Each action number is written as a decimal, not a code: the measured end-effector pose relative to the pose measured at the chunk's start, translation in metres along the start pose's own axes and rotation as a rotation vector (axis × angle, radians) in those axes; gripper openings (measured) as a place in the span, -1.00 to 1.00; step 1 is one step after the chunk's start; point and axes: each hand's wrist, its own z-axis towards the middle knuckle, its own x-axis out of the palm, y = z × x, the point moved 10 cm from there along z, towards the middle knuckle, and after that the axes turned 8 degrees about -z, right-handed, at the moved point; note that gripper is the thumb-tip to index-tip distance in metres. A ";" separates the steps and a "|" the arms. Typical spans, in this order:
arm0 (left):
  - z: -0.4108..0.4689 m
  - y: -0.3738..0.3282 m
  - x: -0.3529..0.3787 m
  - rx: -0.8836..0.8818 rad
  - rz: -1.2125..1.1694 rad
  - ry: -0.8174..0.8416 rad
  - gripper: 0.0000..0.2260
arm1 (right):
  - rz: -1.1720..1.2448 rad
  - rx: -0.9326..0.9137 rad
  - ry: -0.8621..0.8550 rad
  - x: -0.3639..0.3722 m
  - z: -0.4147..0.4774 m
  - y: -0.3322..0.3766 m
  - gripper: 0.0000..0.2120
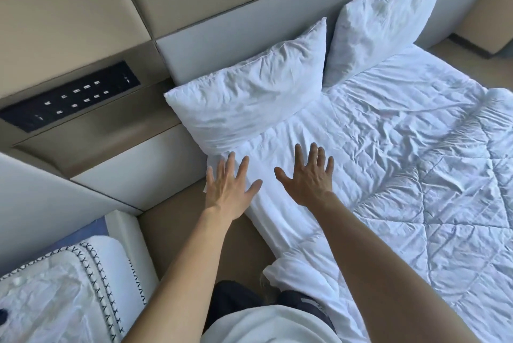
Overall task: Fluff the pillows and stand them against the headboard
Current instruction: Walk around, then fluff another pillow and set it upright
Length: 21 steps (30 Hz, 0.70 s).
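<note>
Hands, left (231, 190) and right (306, 176), spread empty near two pillows (249, 101) propped against headboard (236, 34)

Bare forearms, a white top (266, 326) and dark trousers (238, 298).

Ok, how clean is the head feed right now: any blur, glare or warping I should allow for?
Head view: wide-angle warp bends the headboard and wall panels; soft daylight, no harsh glare; the white pillows and duvet keep visible creases; both hands are sharp, open and empty; the switch panel at left is slightly smeared.
</note>
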 end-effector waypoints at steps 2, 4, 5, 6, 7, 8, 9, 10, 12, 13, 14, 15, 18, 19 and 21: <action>0.023 0.001 -0.004 0.007 0.001 0.005 -0.32 | 0.001 0.027 -0.004 -0.007 0.024 -0.005 -0.15; 0.047 0.000 -0.007 0.028 0.004 0.022 -0.33 | -0.005 0.049 -0.003 -0.012 0.048 -0.006 -0.15; 0.059 -0.001 -0.010 0.041 0.003 0.030 -0.33 | -0.008 0.059 0.000 -0.013 0.059 -0.007 -0.15; 0.070 0.000 -0.012 0.051 0.002 0.037 -0.34 | -0.011 0.065 0.001 -0.015 0.068 -0.006 -0.15; 0.085 0.000 -0.015 0.062 -0.001 0.040 -0.34 | -0.015 0.074 -0.005 -0.018 0.080 -0.005 -0.15; 0.099 0.001 -0.019 0.074 -0.004 0.032 -0.34 | -0.017 0.083 -0.013 -0.021 0.090 -0.005 -0.15; 0.115 0.003 -0.023 0.087 -0.009 0.018 -0.34 | -0.018 0.094 -0.019 -0.023 0.103 -0.004 -0.15; 0.130 0.005 -0.026 0.099 -0.015 0.008 -0.34 | -0.018 0.107 -0.017 -0.025 0.115 -0.003 -0.15; 0.159 0.011 -0.031 0.124 -0.019 0.001 -0.33 | -0.016 0.131 -0.007 -0.028 0.142 0.003 -0.15; 0.173 0.015 -0.034 0.132 -0.011 0.004 -0.33 | -0.010 0.143 -0.004 -0.030 0.156 0.008 -0.15; 0.188 0.019 -0.037 0.142 -0.003 0.007 -0.32 | -0.002 0.156 -0.005 -0.033 0.172 0.013 -0.15; 0.203 0.023 -0.041 0.148 0.002 0.011 -0.32 | 0.000 0.164 -0.010 -0.038 0.188 0.019 -0.15; 0.249 0.036 -0.054 0.154 -0.023 0.021 -0.32 | -0.004 0.167 -0.015 -0.053 0.236 0.038 -0.16; 0.267 0.041 -0.057 0.163 -0.031 0.033 -0.33 | -0.005 0.168 -0.016 -0.058 0.254 0.043 -0.17; 0.297 0.046 -0.063 0.191 -0.019 0.032 -0.32 | -0.005 0.173 -0.033 -0.066 0.283 0.049 -0.17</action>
